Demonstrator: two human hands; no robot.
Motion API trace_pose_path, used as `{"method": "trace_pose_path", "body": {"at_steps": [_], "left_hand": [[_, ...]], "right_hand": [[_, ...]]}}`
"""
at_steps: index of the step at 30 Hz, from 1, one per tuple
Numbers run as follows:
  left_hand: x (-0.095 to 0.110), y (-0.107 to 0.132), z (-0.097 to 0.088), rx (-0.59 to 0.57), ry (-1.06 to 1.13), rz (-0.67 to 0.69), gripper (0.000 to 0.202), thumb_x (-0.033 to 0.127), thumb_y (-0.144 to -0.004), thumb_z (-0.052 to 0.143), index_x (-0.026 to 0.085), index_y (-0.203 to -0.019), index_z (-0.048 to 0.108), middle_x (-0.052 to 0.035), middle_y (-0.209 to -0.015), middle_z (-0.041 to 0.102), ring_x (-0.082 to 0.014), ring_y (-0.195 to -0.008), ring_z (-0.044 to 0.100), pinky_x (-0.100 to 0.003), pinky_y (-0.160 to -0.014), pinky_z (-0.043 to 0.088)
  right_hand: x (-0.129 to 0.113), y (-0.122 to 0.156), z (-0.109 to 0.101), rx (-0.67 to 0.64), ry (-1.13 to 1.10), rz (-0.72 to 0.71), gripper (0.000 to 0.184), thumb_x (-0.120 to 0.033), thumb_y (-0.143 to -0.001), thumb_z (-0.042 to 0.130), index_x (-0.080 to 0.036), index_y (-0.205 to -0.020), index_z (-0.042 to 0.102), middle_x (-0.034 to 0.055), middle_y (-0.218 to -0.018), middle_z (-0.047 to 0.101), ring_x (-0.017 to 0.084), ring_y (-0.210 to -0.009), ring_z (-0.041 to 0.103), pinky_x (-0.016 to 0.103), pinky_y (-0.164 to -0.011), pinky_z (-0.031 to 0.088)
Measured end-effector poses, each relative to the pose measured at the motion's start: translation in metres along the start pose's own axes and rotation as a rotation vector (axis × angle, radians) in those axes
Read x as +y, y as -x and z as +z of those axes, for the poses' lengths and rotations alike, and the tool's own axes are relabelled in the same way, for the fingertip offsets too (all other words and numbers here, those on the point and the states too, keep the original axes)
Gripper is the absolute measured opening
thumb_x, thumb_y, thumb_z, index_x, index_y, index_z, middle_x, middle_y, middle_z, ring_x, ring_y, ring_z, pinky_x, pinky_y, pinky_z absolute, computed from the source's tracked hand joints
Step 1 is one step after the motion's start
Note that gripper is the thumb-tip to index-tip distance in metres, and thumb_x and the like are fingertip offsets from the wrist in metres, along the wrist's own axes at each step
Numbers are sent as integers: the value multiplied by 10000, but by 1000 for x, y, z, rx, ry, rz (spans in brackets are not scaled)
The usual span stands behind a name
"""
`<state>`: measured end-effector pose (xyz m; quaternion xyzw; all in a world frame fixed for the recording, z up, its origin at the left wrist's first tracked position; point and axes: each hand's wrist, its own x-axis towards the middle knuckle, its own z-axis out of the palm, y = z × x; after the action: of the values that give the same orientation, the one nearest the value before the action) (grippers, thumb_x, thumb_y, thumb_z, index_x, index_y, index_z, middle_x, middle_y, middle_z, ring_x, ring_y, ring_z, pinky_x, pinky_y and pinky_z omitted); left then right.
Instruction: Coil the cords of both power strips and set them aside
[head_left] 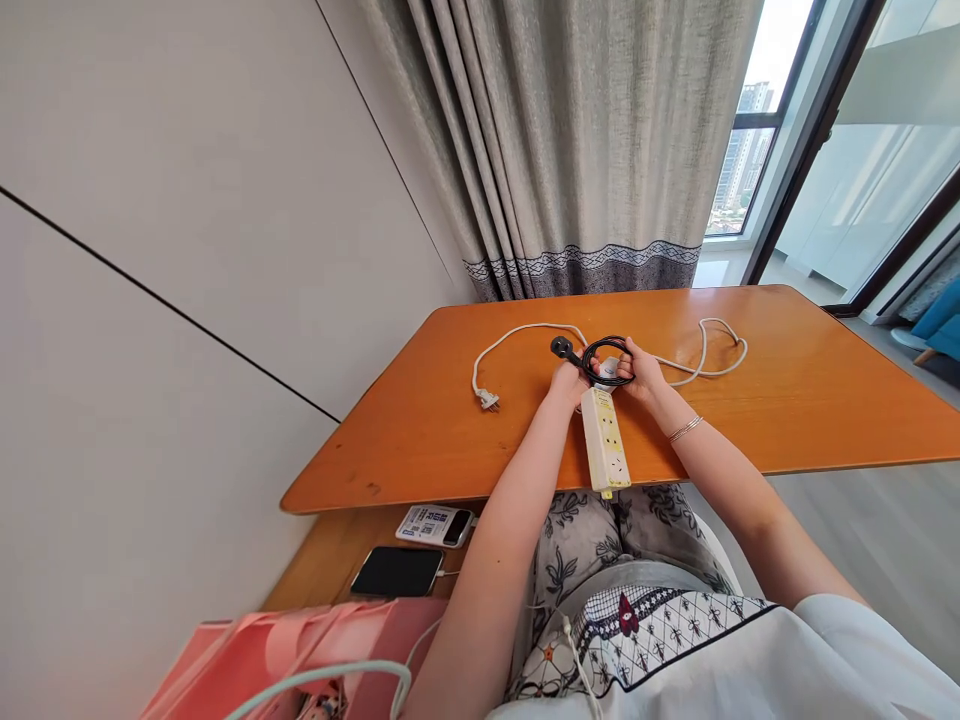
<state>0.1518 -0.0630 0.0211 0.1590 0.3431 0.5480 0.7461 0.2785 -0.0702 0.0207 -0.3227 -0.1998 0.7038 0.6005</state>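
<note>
Grip matters: left hand and right hand both pinch the coiled black cord, and we should hold its loops even.

Black cable, coiled, held at the far end of a white power strip.

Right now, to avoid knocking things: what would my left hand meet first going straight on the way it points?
Probably the black round plug of the coiled black cable it grips, just beyond the left hand; after that the white cord on the orange wooden table. Depth is unclear.
</note>
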Motion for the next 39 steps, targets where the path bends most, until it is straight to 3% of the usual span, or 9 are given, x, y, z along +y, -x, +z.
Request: {"method": "trace_pose_path", "body": {"at_steps": [4,9,13,17,23,28,31,35,39], "left_hand": [[-5,0,-3,2,-40,69,173,51,-830,552,158,-954,608,-20,-668,663,-160,-596,669,-284,-639,547],[-4,12,-5,-78,-108,84,402,-40,-652,514,118,-995,653,-57,-771,727,-186,-690,718,-312,-716,570],[-1,21,-2,-128,-233,40,146,97,-836,521,110,-893,655,-87,-753,725,-180,-642,691,-300,-661,554],[0,27,1,-63,-321,87,276,297,-1003,466,129,-878,645,-39,-629,645,-166,-554,644,-285,-587,516],[0,27,0,-141,-319,103,284,361,-953,615,106,-839,666,6,-572,545,-142,-534,608,-252,-566,487],[-2,24,-2,-188,-232,85,322,323,-994,541,128,-744,601,8,-579,529,-108,-527,554,-240,-626,507],[-2,25,-2,-232,-207,69,326,285,-1022,467,132,-770,605,31,-546,466,-104,-510,510,-244,-655,522],[-1,27,-1,-267,-205,47,244,289,-987,552,132,-816,625,47,-538,436,-107,-503,476,-253,-660,533],[-1,27,-1,-268,-221,49,300,274,-1019,469,126,-814,630,50,-507,416,-101,-476,440,-254,-643,526]], "right_hand": [[0,-1,-1,47,-32,-35,293,-294,-1056,442,-212,-774,441,-131,-448,176,52,-367,131,125,-311,182],[-8,1,-5,37,-22,-81,250,-324,-1050,468,-211,-827,475,-137,-464,167,53,-376,111,131,-321,172],[-14,3,-9,-4,14,-79,277,-421,-991,583,-210,-833,498,-139,-474,171,52,-395,98,145,-328,154],[-16,5,-9,-68,64,-42,346,-445,-1034,466,-211,-779,475,-131,-457,176,58,-398,79,155,-335,150],[-19,11,-6,-111,100,-6,358,-322,-1010,503,-219,-689,383,-120,-453,218,46,-378,136,149,-347,192],[-21,17,-3,-133,119,-18,126,-152,-961,489,-158,-918,607,-132,-454,245,39,-365,133,123,-339,153],[-21,18,-3,-131,125,-25,155,-142,-958,478,-142,-986,631,-139,-447,240,40,-366,125,117,-339,155],[-19,16,-4,-115,127,-38,117,-163,-944,514,-152,-948,631,-143,-434,225,38,-359,114,121,-336,145],[-17,15,-5,-120,134,-46,81,-209,-917,593,-153,-942,646,-143,-443,242,33,-358,136,133,-336,151]]}}
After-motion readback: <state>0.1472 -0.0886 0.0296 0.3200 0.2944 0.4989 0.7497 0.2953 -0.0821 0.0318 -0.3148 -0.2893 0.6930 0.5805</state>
